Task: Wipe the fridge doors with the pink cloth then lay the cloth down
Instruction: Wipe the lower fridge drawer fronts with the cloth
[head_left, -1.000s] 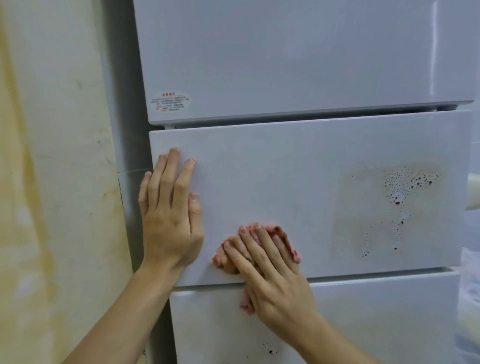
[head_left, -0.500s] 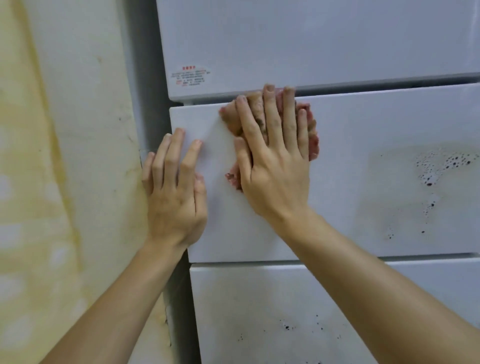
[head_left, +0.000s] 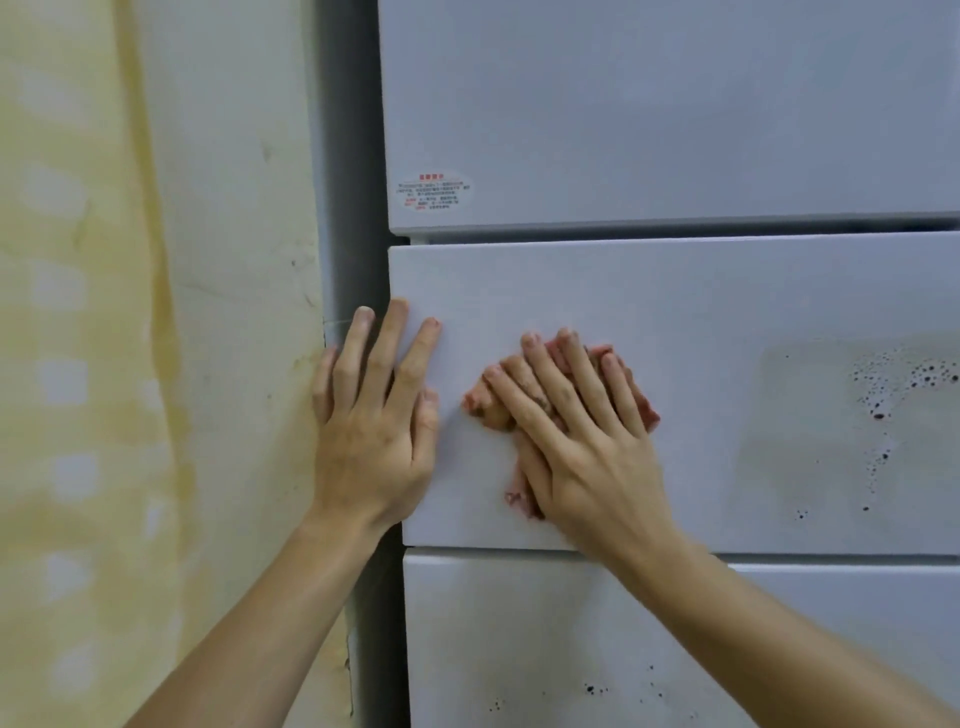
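- Half a second ago pinned the pink cloth (head_left: 480, 402) right up under the top edge of the middle door (head_left: 727, 291); now presses it lower, about mid-height of that same door, near its left end.
- Does so with the right grip (head_left: 587, 457): fingers straight and lightly spread, flat over the crumpled cloth, with pink bits peeping out past the fingertips, at the thumb side and below the palm.
- Keeps the left grip (head_left: 371, 431) where it was, flat on the door's left edge, fingers straight and close together, outer fingers reaching past the edge over the dark side of the fridge (head_left: 353, 208); holds nothing.
- Leaves a narrow strip of bare door between the two grips, not touching.
- Further right on the middle door, well apart from the cloth: a dull brownish stain (head_left: 883, 395) peppered with dark dots.
- Above, across a dark seam: the top door (head_left: 649, 104), with a small red-printed sticker (head_left: 435, 193) at its lower left corner; print too small to read.
- Below: the bottom door (head_left: 519, 649), crossed by the right forearm (head_left: 779, 623), with a few dark specks (head_left: 592, 690) low down.
- To the left: a wall (head_left: 156, 364), yellowed and streaked.
- Hides most of the cloth under the right grip.
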